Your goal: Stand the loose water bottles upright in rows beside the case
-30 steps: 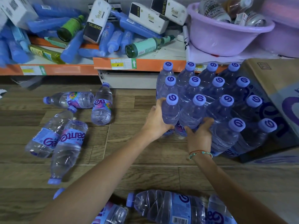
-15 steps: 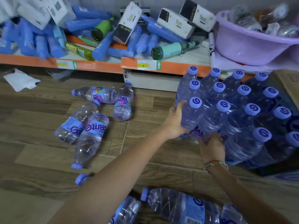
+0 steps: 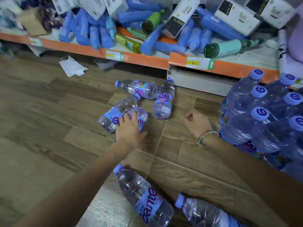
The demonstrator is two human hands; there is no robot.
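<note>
Water bottles of clear plastic with lilac caps and purple-blue labels lie loose on a brown wood-plank floor. Along the far side runs a low orange-edged shelf heaped with blue tubes, green glass bottles and white boxes; a crumpled white paper lies on the floor beneath it. Left of centre, two bottles lie side by side, and the left hand rests on top of the nearer bottle, fingers spread over its label; whether they grip it cannot be told. Beyond lie a third bottle and a fourth bottle. Two more lie close to the camera. The right hand hovers above bare floor, fingers curled, holding nothing. At the right edge stand the upright bottles in rows.
</note>
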